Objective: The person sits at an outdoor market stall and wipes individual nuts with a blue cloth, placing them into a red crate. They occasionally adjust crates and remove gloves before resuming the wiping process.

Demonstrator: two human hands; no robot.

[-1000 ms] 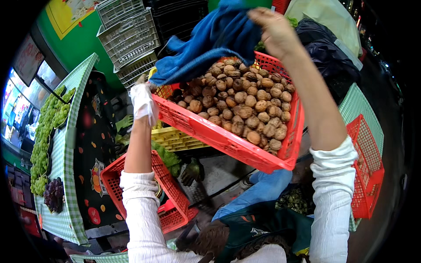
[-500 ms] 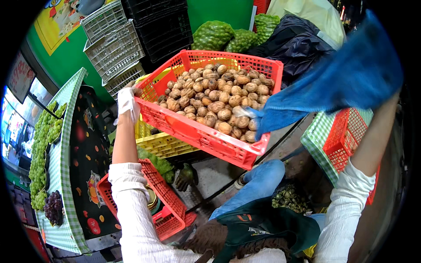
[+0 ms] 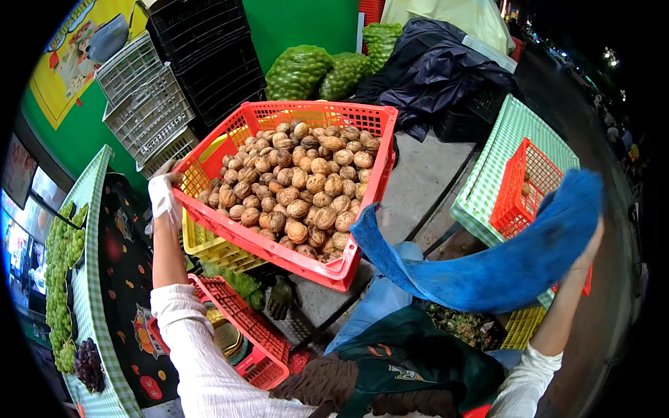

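A red plastic crate [image 3: 339, 272] full of walnuts [image 3: 300, 184] is in front of me, tilted and set above a yellow crate [image 3: 221, 251]. My left hand [image 3: 164, 195], with something white around its palm and wrist, grips the red crate's left rim. To the right of the crate, my right hand [image 3: 592, 244] holds a blue cloth [image 3: 481, 275]. The cloth spreads out sideways, its free end close to the crate's near right corner. Most of the right hand's fingers are hidden behind the cloth.
Green grapes [image 3: 61, 279] lie on a checkered table at the left. Below my left arm is another red crate [image 3: 261, 341]. A smaller red basket [image 3: 519, 188] stands on a checkered table at right. Green net sacks [image 3: 300, 73] and black bags [image 3: 446, 66] are behind.
My right hand and the blue cloth have come down from the upper right. The cloth's end has left the walnuts. My left hand stays on the rim, while the view has shifted.
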